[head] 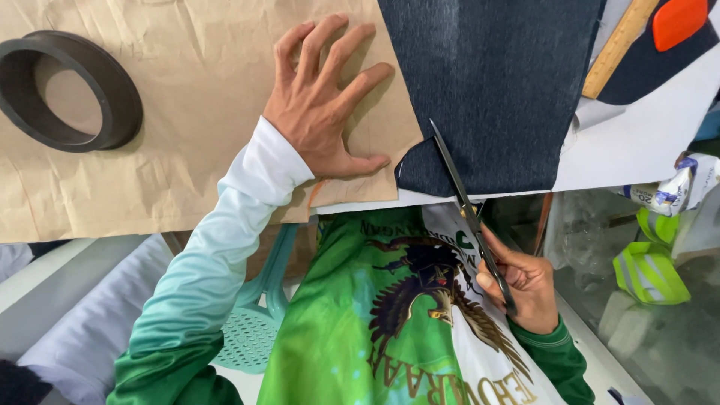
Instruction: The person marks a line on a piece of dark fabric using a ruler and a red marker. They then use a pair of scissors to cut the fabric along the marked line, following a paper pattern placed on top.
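Observation:
My left hand (322, 101) lies flat with fingers spread on a sheet of brown pattern paper (195, 150), pressing it down near its right edge. Under that edge lies dark blue fabric (495, 90). My right hand (521, 281) grips the handles of long black scissors (457, 184), below the table's front edge. The blades point up and away into the lower edge of the dark fabric, next to the paper's curved corner.
A black ring (71, 90) rests on the paper at the far left. A wooden ruler (619, 49) and an orange-red object (679, 21) sit at the top right on white sheeting (645, 142). Yellow-green reflective strips (649, 270) lie at lower right.

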